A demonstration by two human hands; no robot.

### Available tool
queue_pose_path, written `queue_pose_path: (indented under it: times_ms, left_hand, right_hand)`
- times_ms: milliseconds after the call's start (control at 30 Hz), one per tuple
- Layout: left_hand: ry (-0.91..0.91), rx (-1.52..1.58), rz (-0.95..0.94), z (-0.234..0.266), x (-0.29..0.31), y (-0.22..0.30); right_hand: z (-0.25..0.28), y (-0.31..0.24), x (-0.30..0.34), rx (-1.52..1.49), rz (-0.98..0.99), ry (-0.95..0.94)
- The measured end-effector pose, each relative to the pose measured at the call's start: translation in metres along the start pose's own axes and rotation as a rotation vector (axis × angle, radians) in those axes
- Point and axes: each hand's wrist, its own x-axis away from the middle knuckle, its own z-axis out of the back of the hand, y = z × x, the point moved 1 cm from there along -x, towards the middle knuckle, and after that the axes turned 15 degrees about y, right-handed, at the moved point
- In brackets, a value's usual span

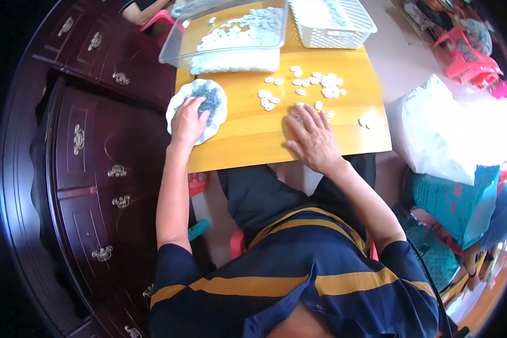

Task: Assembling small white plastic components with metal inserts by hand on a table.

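1. White pieces (328,90): loose on yellow table (242,147); likely light, stiff, slippery. Grip by edges.
2. Dark bits (212,102): in white plate (220,120); probably light, hard. Pinch singly.
3. Right hand (314,138): spread, palm down, fingertips at pieces.
4. Left hand (188,121): in bits, can't tell if pinching.
5. Under-finger contents hidden; bits' shape unclear.

A head-worn fisheye looks down from close above the hands (187,123) (316,145).

One scalloped plate (222,110), one clear bin (177,49), one white basket (332,39) (white pieces (330,84): dozens).
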Motion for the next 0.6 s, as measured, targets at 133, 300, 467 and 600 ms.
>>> queue_pose_path:
  times_ms: [133,300,467,600]
  left_hand:
    - [0.039,0.015,-0.019,-0.004,0.005,-0.005]
    - [0.066,0.043,-0.040,-0.006,0.003,0.005]
    - [0.053,0.066,-0.058,-0.003,-0.001,0.002]
    - [0.056,0.089,-0.052,-0.005,0.000,-0.003]
  right_hand:
    - [0.006,0.000,0.000,-0.066,0.003,-0.028]
    - [0.008,0.012,0.000,-0.043,-0.058,0.064]
    - [0.007,0.019,0.001,-0.015,-0.122,0.040]
    - [0.011,0.019,0.007,0.005,-0.131,0.034]
